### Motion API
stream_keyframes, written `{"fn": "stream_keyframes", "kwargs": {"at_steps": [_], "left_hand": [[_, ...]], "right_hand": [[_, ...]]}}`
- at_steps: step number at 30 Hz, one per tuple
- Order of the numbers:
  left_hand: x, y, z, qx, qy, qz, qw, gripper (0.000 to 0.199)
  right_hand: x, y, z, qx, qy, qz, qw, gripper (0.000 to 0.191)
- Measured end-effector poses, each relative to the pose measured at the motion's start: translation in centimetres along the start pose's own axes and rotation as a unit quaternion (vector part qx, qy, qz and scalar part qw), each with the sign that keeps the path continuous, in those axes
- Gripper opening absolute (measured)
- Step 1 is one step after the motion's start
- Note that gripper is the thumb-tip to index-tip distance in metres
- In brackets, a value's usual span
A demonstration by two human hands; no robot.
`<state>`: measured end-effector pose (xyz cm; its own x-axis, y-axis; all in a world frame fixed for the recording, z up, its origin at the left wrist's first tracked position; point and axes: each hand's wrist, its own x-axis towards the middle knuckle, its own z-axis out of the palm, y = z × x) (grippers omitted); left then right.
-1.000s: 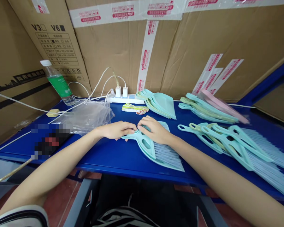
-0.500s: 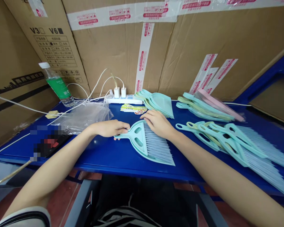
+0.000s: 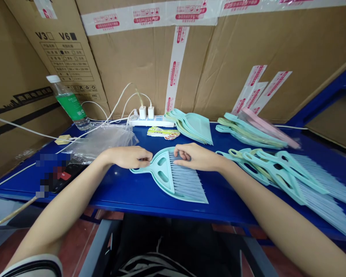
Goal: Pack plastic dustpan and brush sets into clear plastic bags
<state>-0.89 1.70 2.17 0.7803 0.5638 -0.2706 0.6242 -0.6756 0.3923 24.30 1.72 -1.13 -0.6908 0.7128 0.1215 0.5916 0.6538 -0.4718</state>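
Observation:
A light turquoise hand brush (image 3: 162, 169) with grey-blue bristles (image 3: 187, 181) lies on a matching dustpan (image 3: 158, 187), handles to the left. My left hand (image 3: 129, 157) is closed over the two handles, its fingertips partly hidden; the handle end sticks out below it. Over the upper bristles hovers my right hand (image 3: 194, 156), fingers loosely curled with a gap between thumb and forefinger and nothing in it. Whether it touches the bristles I cannot tell.
Behind lie stacked dustpans (image 3: 196, 125), a colourful label strip (image 3: 163, 132) and a power strip (image 3: 158, 122). More dustpans (image 3: 253, 134) and several brushes (image 3: 288, 177) are at right. Clear plastic bags (image 3: 106, 140), a bottle (image 3: 72, 105) and a phone (image 3: 67, 179) are at left.
The brush and dustpan have shifted slightly left together with my left hand. My right hand has moved down from the brush's top edge over the bristles, and its fingers have curled.

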Motion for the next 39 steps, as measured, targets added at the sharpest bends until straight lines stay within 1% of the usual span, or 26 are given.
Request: {"fn": "stream_keyframes", "kwargs": {"at_steps": [3, 7, 10, 14, 18, 23, 26, 28, 35, 37, 39], "left_hand": [[0.0, -0.1, 0.0, 0.021, 0.018, 0.009, 1.0, 0.022], [0.4, -0.4, 0.2, 0.022, 0.042, 0.024, 0.999, 0.035], [0.7, -0.5, 0.5, 0.006, 0.052, 0.017, 0.998, 0.042], [0.9, -0.5, 0.8, -0.015, 0.043, 0.015, 0.999, 0.045], [0.9, -0.5, 0.8, -0.021, 0.036, 0.019, 0.999, 0.045], [0.9, -0.6, 0.8, -0.021, 0.032, 0.021, 0.999, 0.044], [0.9, -0.7, 0.8, -0.02, 0.036, 0.024, 0.999, 0.044], [0.9, -0.8, 0.8, -0.022, 0.034, 0.024, 0.999, 0.044], [0.9, -0.9, 0.8, -0.025, 0.038, 0.032, 0.998, 0.044], [0.9, -0.9, 0.8, -0.027, 0.037, 0.029, 0.999, 0.044], [0.9, -0.8, 0.8, -0.029, 0.036, 0.025, 0.999, 0.044]], "right_hand": [[0.2, 0.0, 0.3, -0.004, 0.007, 0.001, 1.0, 0.011], [0.3, 0.1, 0.4, 0.002, 0.021, -0.009, 1.0, 0.014], [0.4, 0.1, 0.3, 0.011, 0.027, -0.008, 1.0, 0.015], [0.4, 0.2, 0.2, 0.015, 0.007, 0.009, 1.0, 0.018], [0.3, 0.4, -0.2, 0.007, -0.007, 0.012, 1.0, 0.022], [-0.1, 0.5, -0.8, -0.029, -0.017, 0.0, 0.999, 0.019], [-0.2, 0.5, -1.2, -0.06, -0.025, 0.014, 0.998, 0.016], [-0.3, 0.2, -1.4, -0.079, -0.024, 0.03, 0.996, 0.017], [-0.6, -0.5, -2.1, -0.081, 0.002, 0.106, 0.991, 0.016], [-0.7, -0.2, -2.3, -0.092, 0.022, 0.119, 0.988, 0.015], [-0.8, 0.2, -2.3, -0.113, 0.061, 0.12, 0.984, 0.015]]}}
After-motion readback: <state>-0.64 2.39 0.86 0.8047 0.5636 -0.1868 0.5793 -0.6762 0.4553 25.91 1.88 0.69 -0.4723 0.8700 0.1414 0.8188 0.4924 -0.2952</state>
